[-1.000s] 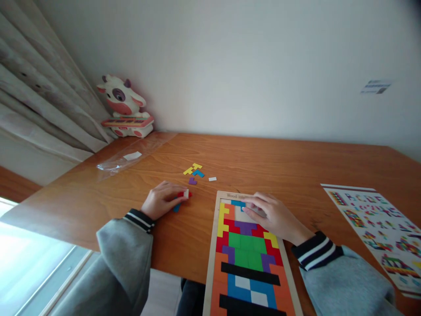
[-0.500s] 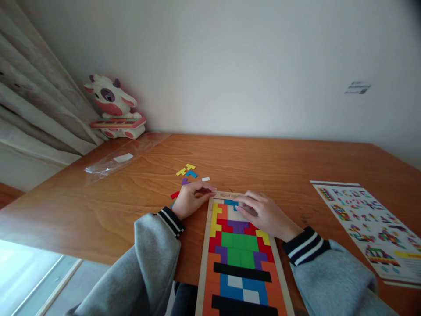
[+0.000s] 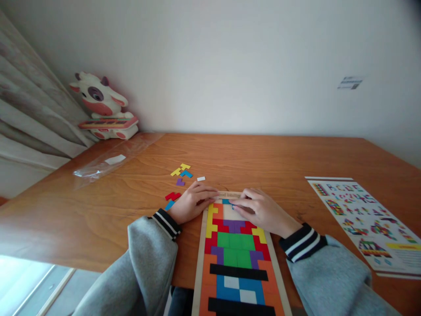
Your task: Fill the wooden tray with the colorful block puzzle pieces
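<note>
A wooden puzzle board (image 3: 200, 267) lies lengthwise before me, filled with red, green, orange, purple, yellow, blue, white and black pieces. Bare wood shows near its far end. My left hand (image 3: 194, 201) rests at the board's far left corner, fingers together on the rim; anything beneath them is hidden. Over the far right part, my right hand (image 3: 263, 210) pinches or presses a blue piece (image 3: 226, 201), partly covered by the fingers. Left of the board lie loose pieces: yellow (image 3: 176, 171), blue (image 3: 187, 174), purple (image 3: 180, 181), red (image 3: 173, 196) and white (image 3: 201, 178).
A printed pattern sheet (image 3: 365, 219) lies on the wooden table (image 3: 263, 162) at right. At the back left stand a cow toy with a keyboard (image 3: 108, 124) and a clear plastic bag (image 3: 95, 169). A curtain (image 3: 23, 109) hangs at far left.
The view has shifted slightly. My left hand has flattened and moved onto the board's far left corner. The right fingers have moved slightly over the blue piece.
</note>
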A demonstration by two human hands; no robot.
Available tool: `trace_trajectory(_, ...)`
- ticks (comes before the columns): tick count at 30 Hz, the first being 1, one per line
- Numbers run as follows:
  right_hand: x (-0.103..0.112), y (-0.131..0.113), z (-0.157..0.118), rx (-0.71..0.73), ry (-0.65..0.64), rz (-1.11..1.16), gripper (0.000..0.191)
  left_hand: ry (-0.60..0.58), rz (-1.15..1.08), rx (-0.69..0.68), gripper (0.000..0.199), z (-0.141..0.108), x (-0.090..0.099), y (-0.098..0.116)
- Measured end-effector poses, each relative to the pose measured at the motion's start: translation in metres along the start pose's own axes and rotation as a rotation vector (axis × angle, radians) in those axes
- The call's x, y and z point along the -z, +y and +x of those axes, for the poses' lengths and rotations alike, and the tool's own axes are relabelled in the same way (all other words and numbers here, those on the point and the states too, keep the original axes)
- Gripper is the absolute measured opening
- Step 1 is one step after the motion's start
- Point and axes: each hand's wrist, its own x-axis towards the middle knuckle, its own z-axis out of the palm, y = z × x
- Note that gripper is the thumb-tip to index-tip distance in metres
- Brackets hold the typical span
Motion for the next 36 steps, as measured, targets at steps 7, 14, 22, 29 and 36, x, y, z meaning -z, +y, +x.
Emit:
trace_trajectory(7, 0.002, -0.002, 0.001, -0.026, 0.002, -0.001, 0.028, -0.007, 0.057, -0.016, 0.034, -0.002, 0.006, 0.006)
trace_trajectory(14, 0.001, -0.001, 0.0, -0.014, 0.014, 0.008, 0.028, -0.014, 0.087, -0.108, 0.047, -0.011, 0.007, 0.004)
trace_trajectory(22, -0.002, -0.007, 0.001, 0.026, -0.037, -0.029, 0.034, -0.015, 0.149, -0.112, 0.042, -0.012, 0.009, 0.007)
trace_trajectory(29, -0.001, -0.011, 0.001, 0.007, -0.052, -0.016, 0.038, -0.005, 0.058, -0.054, 0.04, -0.012, 0.008, 0.009)
trace_trajectory(36, -0.004, -0.007, 0.001, -0.028, -0.037, -0.015, 0.034, 0.0, 0.062, -0.056, 0.037, -0.01, 0.009, 0.011)
